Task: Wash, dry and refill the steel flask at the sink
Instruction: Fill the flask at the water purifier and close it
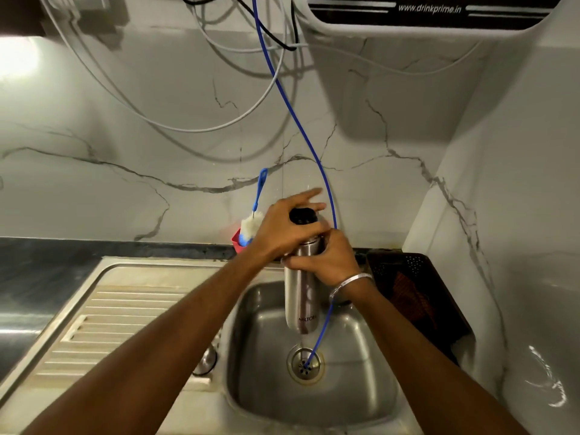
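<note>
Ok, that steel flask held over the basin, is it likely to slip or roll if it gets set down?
Probably slippery: the steel flask looks smooth and polished, and a thin drip falls from its base. The right hand wraps its neck, which looks sensible. Laid flat it would likely roll, being round; upright it may tip, being tall and narrow.

You see a brushed steel flask with a glossy black plastic cap, above a dull, scuffed stainless sink with a ribbed drainboard. The wall is glossy veined marble. The bottle brush has a blue plastic handle and white bristles.
</note>
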The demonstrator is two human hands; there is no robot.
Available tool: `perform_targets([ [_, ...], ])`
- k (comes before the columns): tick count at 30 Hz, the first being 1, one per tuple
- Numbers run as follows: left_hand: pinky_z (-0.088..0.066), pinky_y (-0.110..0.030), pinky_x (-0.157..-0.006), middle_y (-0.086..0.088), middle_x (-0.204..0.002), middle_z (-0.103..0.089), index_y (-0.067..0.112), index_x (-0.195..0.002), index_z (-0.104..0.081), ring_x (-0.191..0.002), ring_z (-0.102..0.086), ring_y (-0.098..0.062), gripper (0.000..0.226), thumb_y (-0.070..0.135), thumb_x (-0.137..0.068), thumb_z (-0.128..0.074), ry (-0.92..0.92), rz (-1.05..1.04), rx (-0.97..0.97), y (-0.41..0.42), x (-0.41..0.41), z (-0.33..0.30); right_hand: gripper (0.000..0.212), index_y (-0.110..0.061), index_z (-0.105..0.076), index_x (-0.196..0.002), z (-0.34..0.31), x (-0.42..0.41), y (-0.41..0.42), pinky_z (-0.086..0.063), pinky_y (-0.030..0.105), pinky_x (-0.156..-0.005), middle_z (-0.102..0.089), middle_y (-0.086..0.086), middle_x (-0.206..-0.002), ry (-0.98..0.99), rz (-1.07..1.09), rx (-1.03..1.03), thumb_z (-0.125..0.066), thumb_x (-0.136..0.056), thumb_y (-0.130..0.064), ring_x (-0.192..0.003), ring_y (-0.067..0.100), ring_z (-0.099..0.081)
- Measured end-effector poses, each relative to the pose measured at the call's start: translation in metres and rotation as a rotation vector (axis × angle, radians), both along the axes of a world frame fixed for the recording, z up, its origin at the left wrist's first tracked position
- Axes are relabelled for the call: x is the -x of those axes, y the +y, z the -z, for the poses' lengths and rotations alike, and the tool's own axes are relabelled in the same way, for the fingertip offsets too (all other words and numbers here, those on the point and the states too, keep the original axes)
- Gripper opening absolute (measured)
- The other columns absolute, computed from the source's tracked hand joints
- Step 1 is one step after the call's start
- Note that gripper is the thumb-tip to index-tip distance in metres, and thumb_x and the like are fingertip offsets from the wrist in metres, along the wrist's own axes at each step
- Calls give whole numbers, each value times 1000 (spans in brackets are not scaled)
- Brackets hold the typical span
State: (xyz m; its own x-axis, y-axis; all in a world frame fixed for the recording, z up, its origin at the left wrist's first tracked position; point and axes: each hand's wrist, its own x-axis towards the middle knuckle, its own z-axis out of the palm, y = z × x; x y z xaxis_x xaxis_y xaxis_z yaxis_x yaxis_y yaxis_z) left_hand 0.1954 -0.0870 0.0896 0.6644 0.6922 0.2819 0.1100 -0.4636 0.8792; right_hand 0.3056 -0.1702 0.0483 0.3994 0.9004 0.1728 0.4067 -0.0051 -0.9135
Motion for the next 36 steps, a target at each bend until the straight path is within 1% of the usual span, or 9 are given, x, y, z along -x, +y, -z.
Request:
perform_targets([
  [2, -49, -33, -105, 8, -123, -72, 39, -146, -50, -120, -63, -4, 86, 65, -71, -82, -13, -239, -38, -9, -5, 7, 98, -28, -55, -138, -2, 7, 2, -62, 35, -80, -72, -11, -101, -127, 118, 53, -88, -48, -48, -90, 6, -70],
  [9, -43, -30, -115, -5, -133, -69, 11, -137, -63, -125, -62, -3, 57, -6, -84, -74, 86, 291, 77, 7, 13, -18, 54, -20, -70, -109, -3, -2, -6, -61, 47, -84, -77, -1, -99, -11, -126, -57, -96, -61, -21, -92, 17, -74],
  [11, -32, -35, -123, -3, -135, -68, 14, -139, -62, -127, -55, 7, 56, 3, -86, -75, 135, 268, 6, 8, 14, -15, 54, -19, -71, -110, 4, 4, -1, -61, 47, -86, -77, -1, -99, 43, -109, -83, -96, -62, -15, -93, 16, -75],
  [15, -36, -40, -120, 5, -145, -59, 34, -151, -47, -136, -51, -8, 84, 58, -78, -80, 211, -70, -124, 7, 23, 10, 70, -63, -63, -100, 23, 18, 8, -57, 26, -87, -71, -30, -91, 25, 10, -111, -97, -60, -17, -90, -7, -68],
  [19, -53, -25, -93, 5, -121, -72, 27, -134, -63, -110, -66, -6, 51, 56, -92, -66, 36, -319, 9, 3, 57, 44, 59, -41, -66, -103, 47, 17, 18, -58, 35, -85, -72, -19, -88, 6, 177, -23, -98, -54, -37, -83, -2, -68],
  [22, -51, -28, -77, 3, -104, -74, 26, -117, -70, -98, -70, -15, 31, 47, -95, -67, 487, -396, -191, 17, 105, 90, 69, -31, -67, -112, 58, 15, 20, -59, 40, -88, -73, -13, -95, 13, 196, 40, -98, -52, -43, -89, 8, -70],
  [25, -51, -41, -98, -3, -140, -55, 28, -145, -47, -132, -52, -26, 77, 43, -79, -84, 1189, -210, -220, 14, 148, 153, 67, -30, -67, -113, 59, 17, 17, -58, 37, -86, -72, -14, -96, 8, 185, 64, -98, -55, -41, -88, 6, -68],
  [27, -50, -43, -103, -4, -147, -43, 27, -148, -42, -139, -43, -27, 83, 36, -78, -85, 1326, -196, -154, 5, 164, 185, 62, -31, -66, -110, 59, 18, 17, -58, 35, -84, -71, -15, -94, 4, 167, 75, -97, -57, -38, -86, 3, -67],
  [36, -44, -27, -66, -3, -97, -65, 19, -103, -58, -84, -66, -23, 27, 32, -83, -70, 922, -326, -262, 8, 166, 186, 60, -34, -67, -106, 59, 17, 10, -60, 37, -83, -73, -13, -89, -41, 170, 70, -97, -54, -42, -83, 6, -70],
])
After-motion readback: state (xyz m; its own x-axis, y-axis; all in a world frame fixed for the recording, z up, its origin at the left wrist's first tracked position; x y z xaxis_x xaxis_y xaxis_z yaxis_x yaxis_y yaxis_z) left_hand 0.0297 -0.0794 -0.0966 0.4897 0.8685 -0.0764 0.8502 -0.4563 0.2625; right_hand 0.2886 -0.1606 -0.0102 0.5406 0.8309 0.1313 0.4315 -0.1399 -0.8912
